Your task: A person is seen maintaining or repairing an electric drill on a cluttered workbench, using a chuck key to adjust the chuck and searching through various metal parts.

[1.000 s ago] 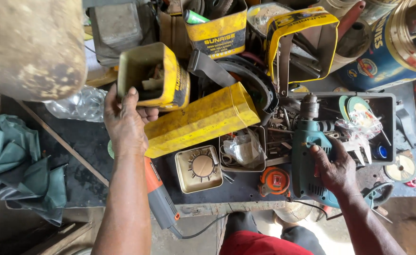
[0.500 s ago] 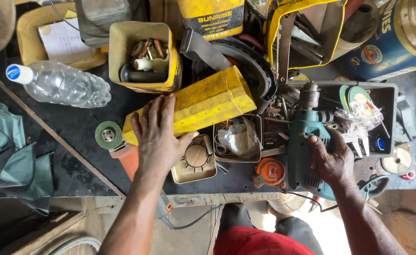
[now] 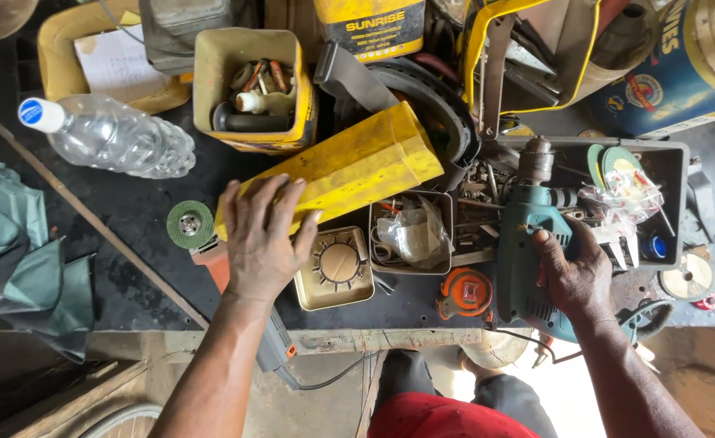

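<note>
Partly hidden under the left hand (image 3: 261, 239), an orange angle grinder (image 3: 211, 258) shows only its green disc (image 3: 190, 224) and a strip of body. That hand lies flat, fingers spread, on the near end of a long yellow box (image 3: 349, 172) lying slantwise on the dark workbench (image 3: 130, 235); it presses rather than grasps. The right hand (image 3: 572, 272) is wrapped around the handle of a teal drill (image 3: 528, 235), whose lower end is covered by the palm. A square tin (image 3: 334, 268) with a round dial sits just beside the left wrist. Behind, a yellow tub (image 3: 252, 89) holds small parts too jumbled to tell apart. A clear plastic bottle (image 3: 118, 134) lies at left. A blue drum (image 3: 674, 73) is cut off at the top right corner.
</note>
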